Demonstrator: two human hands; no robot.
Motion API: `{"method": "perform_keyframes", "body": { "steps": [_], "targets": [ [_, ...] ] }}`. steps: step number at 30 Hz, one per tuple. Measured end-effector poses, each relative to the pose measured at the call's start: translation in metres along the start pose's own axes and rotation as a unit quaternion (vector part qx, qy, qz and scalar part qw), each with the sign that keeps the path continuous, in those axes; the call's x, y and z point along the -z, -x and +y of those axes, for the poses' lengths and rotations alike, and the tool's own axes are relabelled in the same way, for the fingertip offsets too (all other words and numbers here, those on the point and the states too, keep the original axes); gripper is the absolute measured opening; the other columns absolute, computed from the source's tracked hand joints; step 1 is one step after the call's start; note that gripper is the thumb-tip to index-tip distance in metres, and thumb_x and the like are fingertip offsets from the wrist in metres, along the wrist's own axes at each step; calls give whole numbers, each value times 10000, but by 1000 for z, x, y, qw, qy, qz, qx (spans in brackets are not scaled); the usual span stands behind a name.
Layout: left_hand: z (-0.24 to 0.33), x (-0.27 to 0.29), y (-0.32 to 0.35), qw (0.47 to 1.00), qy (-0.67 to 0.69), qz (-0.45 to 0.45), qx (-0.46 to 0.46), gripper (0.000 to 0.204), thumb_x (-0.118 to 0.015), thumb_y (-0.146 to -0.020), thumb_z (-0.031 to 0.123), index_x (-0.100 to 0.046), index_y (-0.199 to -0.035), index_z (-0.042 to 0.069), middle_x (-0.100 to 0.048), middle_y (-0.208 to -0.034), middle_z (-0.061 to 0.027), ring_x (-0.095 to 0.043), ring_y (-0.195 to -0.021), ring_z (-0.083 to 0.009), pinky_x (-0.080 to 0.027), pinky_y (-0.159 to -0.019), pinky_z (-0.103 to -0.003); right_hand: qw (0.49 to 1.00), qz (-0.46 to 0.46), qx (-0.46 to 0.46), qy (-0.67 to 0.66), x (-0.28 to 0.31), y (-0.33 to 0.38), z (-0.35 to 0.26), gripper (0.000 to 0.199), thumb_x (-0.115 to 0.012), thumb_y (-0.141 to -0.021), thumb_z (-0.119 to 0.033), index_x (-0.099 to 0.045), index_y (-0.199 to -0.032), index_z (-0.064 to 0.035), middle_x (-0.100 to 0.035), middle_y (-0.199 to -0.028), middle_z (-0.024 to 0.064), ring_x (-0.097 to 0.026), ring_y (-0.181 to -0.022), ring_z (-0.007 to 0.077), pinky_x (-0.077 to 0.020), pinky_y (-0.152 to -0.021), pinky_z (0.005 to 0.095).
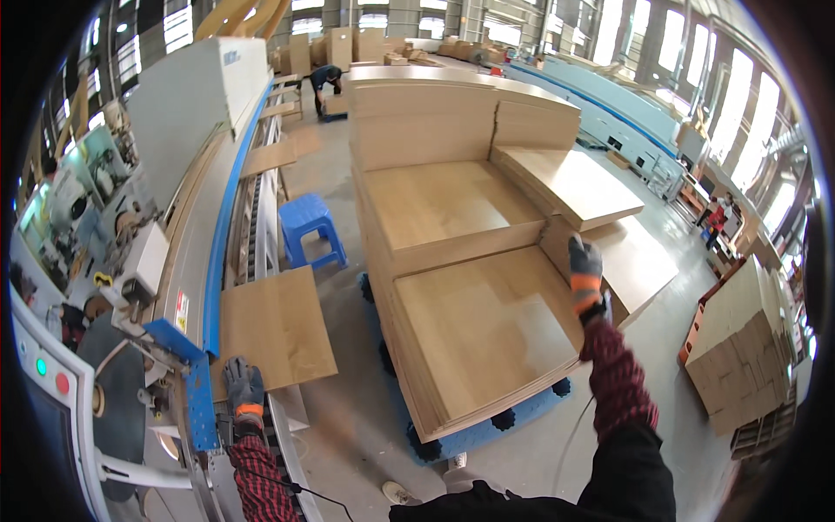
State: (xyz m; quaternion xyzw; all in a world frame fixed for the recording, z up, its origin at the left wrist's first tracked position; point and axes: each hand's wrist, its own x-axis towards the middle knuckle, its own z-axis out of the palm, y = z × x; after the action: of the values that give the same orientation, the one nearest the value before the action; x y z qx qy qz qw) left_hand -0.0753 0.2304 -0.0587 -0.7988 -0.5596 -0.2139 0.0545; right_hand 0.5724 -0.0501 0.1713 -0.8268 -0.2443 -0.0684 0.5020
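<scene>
My left hand (243, 383), in a grey glove with an orange cuff, lies flat with its fingers on the near left part of a wood-coloured panel (283, 326). That panel rests on the feed side of a long machine, against its blue edge. My right hand (585, 261), gloved alike, is over the right side of a tall pile of panels, its fingers stretched forward and holding nothing I can see. Beneath and left of it is the top panel (487, 326) of the nearest, lowest stack. Whether the right fingers touch the neighbouring stack's edge is unclear.
The stacks stand on a blue pallet (522, 421). A blue stool (310, 228) sits between them and the machine (196, 217). A control panel with buttons (52, 383) is at near left. Another pile of boards (739, 348) stands right. A person (326, 81) bends over far ahead.
</scene>
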Motion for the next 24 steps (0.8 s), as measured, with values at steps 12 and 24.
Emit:
{"method": "perform_keyframes", "body": {
  "steps": [12,24],
  "targets": [
    [215,39,15,958,282,41,-39,402,-483,-845,290,-529,-1131,12,-471,-1190,-227,-407,-1150,-353,-320,-971,-397,973,12,-207,-106,-10,-149,65,541,-687,-692,-340,-538,-1019,63,-605,-692,161,-604,-534,236,-467,-438,333],
    [330,78,3,869,481,7,-116,372,-460,-866,263,-553,-1018,-63,-551,-1039,-202,-506,-980,-354,-375,-892,-389,946,-105,-216,-216,23,-149,56,347,-686,-714,-239,-585,-948,-3,-602,-788,107,-589,-573,185,-444,-446,286]
  ]
}}
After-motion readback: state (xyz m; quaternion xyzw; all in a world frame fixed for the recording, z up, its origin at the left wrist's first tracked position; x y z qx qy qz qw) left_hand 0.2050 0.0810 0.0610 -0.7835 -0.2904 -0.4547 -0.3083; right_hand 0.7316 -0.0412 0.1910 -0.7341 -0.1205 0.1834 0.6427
